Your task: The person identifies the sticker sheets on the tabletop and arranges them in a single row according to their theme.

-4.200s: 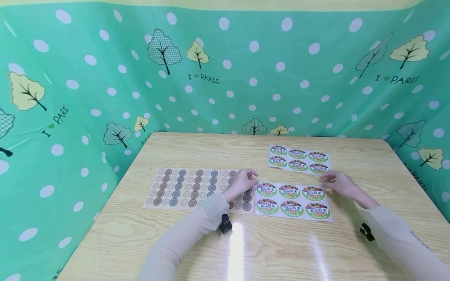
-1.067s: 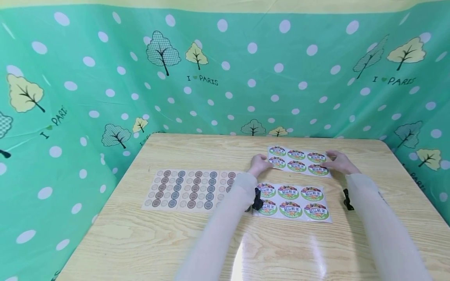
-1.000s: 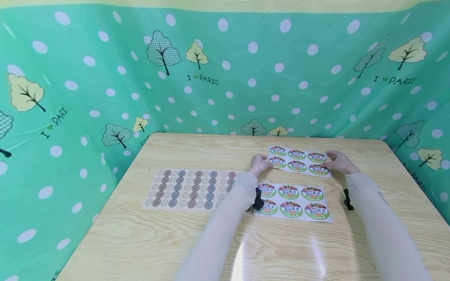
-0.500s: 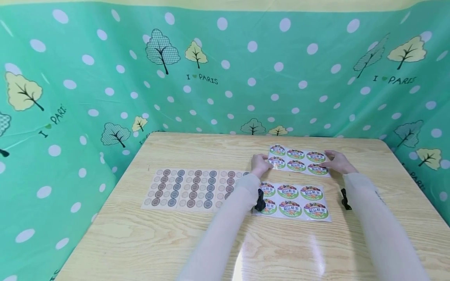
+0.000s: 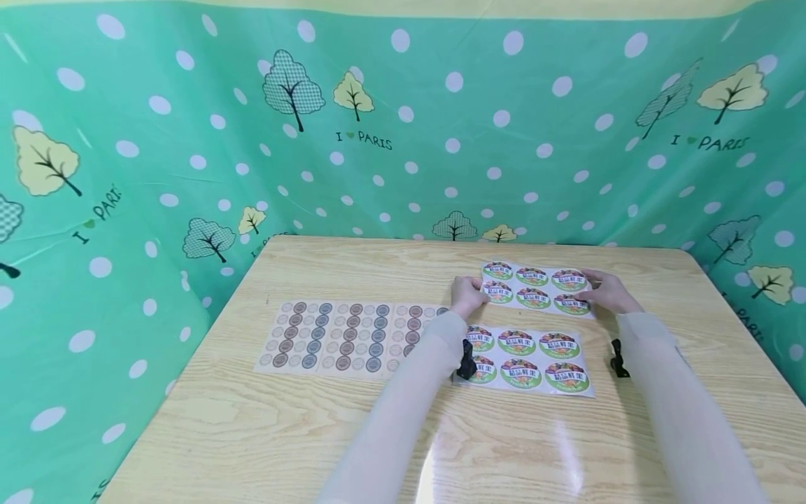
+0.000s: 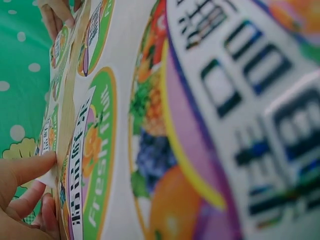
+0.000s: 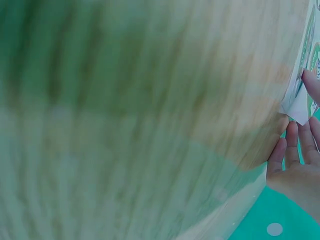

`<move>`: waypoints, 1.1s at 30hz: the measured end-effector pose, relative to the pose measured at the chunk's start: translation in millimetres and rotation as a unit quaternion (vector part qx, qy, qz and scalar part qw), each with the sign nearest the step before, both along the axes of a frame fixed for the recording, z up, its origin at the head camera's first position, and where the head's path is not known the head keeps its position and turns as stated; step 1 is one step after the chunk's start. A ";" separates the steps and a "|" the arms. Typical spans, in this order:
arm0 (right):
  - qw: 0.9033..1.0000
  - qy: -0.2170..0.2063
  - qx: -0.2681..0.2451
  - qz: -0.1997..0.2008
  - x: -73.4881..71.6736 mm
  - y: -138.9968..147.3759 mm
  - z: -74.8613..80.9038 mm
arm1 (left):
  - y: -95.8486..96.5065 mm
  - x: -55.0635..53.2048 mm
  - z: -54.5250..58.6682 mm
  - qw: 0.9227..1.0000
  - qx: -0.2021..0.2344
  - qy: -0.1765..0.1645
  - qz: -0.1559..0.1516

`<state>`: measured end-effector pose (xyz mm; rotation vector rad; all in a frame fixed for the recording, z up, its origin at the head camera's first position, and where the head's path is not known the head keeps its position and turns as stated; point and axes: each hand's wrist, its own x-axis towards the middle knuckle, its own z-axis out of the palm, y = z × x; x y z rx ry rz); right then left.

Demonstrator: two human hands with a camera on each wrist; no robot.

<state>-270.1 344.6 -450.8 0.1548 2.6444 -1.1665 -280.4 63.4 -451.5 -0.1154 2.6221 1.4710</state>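
A sheet of round fruit stickers (image 5: 550, 297) lies toward the back right of the table, between both hands. My left hand (image 5: 467, 297) pinches its left edge; in the left wrist view the thumb of my left hand (image 6: 22, 200) lies on top with fingers below. The right edge is pinched by my right hand (image 5: 609, 291). Seen from the right wrist, a corner of the sheet (image 7: 298, 102) bends up between thumb and fingers of the right hand (image 7: 300, 165). A second fruit sticker sheet (image 5: 539, 360) lies nearer me, partly covered by my left wrist.
Sheets of small brown and grey round stickers (image 5: 332, 336) lie in a row on the left, their right end behind my left forearm. The wooden table (image 5: 252, 434) meets a green dotted curtain (image 5: 415, 168) at the back and left. Each wrist carries a black camera mount (image 5: 466, 360).
About four seconds ago both hands were at the upper corners of the nearer sheet. They have since moved back to the farther sheet and hold its sides. In the last second little has changed.
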 end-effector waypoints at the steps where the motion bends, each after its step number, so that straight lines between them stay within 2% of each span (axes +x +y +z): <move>1: 1.000 0.001 -0.002 0.000 0.7 0.3 -0.2 | 0.2 0.2 -0.2 1.000 -0.001 -0.001 -0.001; 8: 1.000 -0.002 -0.018 -0.011 4.0 0.2 0.8 | 0.4 -2.2 -4.6 1.000 -0.007 0.007 -0.002; 19: 1.000 0.023 -0.013 -0.017 9.9 2.2 1.9 | -3.5 -0.5 -4.8 0.998 0.055 -0.011 -0.016; 24: 0.998 0.023 -0.033 -0.049 13.8 0.4 3.5 | -4.8 -1.2 -5.5 0.996 0.076 -0.023 -0.027; 28: 0.996 0.023 -0.052 -0.067 17.9 0.8 5.3 | -5.3 -2.1 -6.8 0.992 0.114 -0.034 -0.033; 33: 0.993 0.025 -0.090 -0.066 24.5 6.2 7.3 | -7.3 0.5 -5.0 0.985 0.162 -0.045 -0.044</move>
